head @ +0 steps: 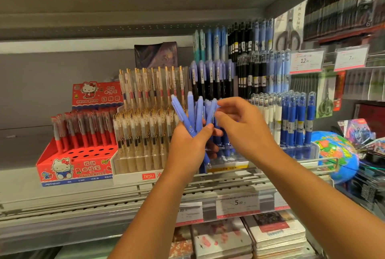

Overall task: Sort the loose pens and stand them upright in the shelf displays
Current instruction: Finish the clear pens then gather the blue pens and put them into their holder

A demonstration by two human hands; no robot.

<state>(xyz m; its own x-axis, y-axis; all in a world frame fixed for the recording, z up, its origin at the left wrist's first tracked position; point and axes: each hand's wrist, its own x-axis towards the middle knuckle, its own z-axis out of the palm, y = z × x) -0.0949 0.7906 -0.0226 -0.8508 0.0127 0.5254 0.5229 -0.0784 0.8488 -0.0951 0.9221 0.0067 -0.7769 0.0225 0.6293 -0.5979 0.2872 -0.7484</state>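
Observation:
My left hand (188, 148) grips a bunch of several periwinkle-blue pens (192, 113), held upright and fanned out in front of the shelf. My right hand (239, 123) is beside them, its thumb and fingertips pinching the top of the rightmost pen at about the bunch's upper end. Behind the hands stands a tiered display (212, 75) with matching periwinkle and black pens upright in rows. Its lower front row is hidden by my hands.
A red Hello Kitty pen box (68, 167) with open holes sits at left, a clear-and-gold pen display (141, 125) beside it. Blue and white pens (291, 121) stand at right, near a globe (337, 154). Price tags (237, 204) line the shelf edge; notebooks (250, 238) lie below.

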